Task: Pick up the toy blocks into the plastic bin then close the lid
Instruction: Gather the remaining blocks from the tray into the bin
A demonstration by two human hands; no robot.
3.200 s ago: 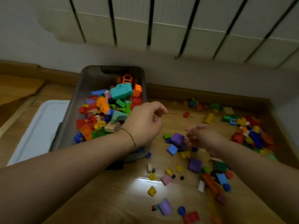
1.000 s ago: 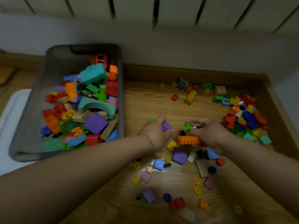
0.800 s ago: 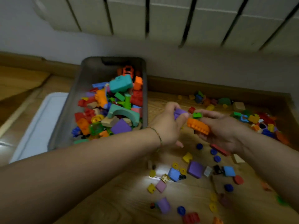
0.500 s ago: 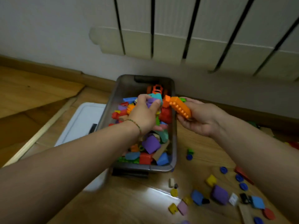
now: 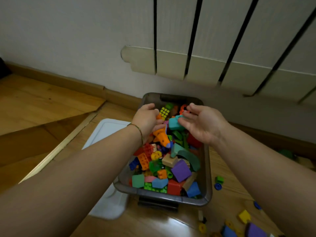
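A dark translucent plastic bin (image 5: pixel 207 177) stands on the wooden floor against the skirting board, heaped with colourful toy blocks (image 5: pixel 172 161). Both my hands hover over its far half. My left hand (image 5: pixel 147 119) is loosely curled with its fingers apart above orange and yellow pieces. My right hand (image 5: pixel 203 124) is palm-up and spread, with nothing in it, beside a teal block (image 5: pixel 175 124). The white lid (image 5: pixel 109 199) lies flat on the floor to the left of the bin, partly under it.
Loose blocks remain on the floor at the lower right: a green piece (image 5: pixel 219 179), a blue ring (image 5: pixel 217 186), a yellow block (image 5: pixel 244 216), a purple block (image 5: pixel 255 230). A white radiator (image 5: pixel 196 48) hangs on the wall behind. A raised wooden step (image 5: pixel 42 106) lies at the left.
Both hands carried blocks from the floor to the bin. The orange brick and purple piece have left my hands, which now hang spread over the heap.
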